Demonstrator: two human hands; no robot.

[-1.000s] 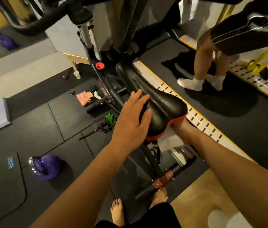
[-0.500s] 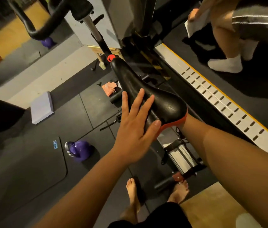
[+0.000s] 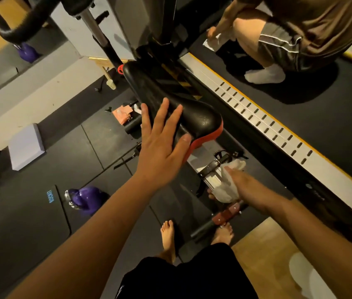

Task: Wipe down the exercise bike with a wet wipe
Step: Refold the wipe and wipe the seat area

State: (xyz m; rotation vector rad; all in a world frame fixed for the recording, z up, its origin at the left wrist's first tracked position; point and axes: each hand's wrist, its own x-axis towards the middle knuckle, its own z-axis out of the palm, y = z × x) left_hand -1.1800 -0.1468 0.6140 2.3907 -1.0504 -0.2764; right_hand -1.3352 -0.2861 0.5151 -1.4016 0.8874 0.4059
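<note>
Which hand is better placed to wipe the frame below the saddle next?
Right. The right hand grips the wet wipe against the metal frame part just below the saddle. The left hand lies flat on the saddle and holds no wipe.

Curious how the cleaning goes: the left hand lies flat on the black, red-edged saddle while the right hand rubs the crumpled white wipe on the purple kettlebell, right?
No: the head view shows the right hand holding the crumpled white wipe on the metal frame below the black, red-edged saddle, not the purple kettlebell. The rest holds.
</note>
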